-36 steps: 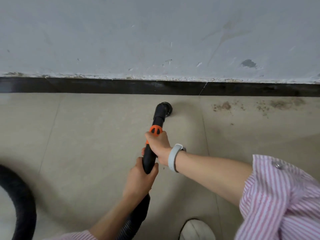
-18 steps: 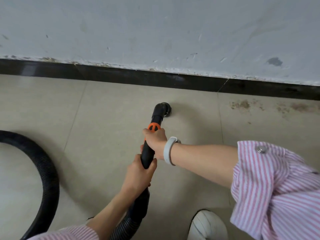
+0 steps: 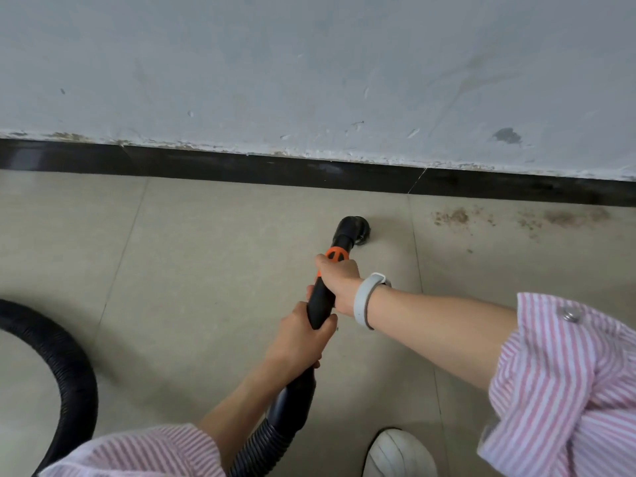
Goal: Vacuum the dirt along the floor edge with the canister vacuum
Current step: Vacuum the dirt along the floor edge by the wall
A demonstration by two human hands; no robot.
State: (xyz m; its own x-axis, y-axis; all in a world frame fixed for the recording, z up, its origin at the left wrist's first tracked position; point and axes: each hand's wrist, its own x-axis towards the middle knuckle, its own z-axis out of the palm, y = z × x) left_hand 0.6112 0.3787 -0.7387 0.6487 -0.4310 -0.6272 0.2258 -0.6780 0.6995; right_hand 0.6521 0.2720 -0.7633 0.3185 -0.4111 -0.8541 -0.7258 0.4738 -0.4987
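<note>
A black vacuum wand point(image 3: 320, 304) with an orange slider points toward the wall, its round nozzle point(image 3: 354, 229) down on the beige floor tile a little short of the black skirting point(image 3: 241, 166). My right hand point(image 3: 339, 282) grips the wand just below the orange part. My left hand point(image 3: 299, 339) grips it lower, where the ribbed hose begins. Brown dirt point(image 3: 451, 216) lies along the floor edge to the right of the nozzle, with a second smudged patch point(image 3: 571, 216) farther right.
The black ribbed hose point(image 3: 69, 373) loops across the floor at the left. A white shoe point(image 3: 399, 454) stands at the bottom, right of the hose. A scuffed grey wall point(image 3: 309, 80) rises above the skirting.
The nozzle has stayed left of the dirt patches, on the same tile. Both hands keep their grip. The view swung left, then partly back, bringing the hose loop into sight.
</note>
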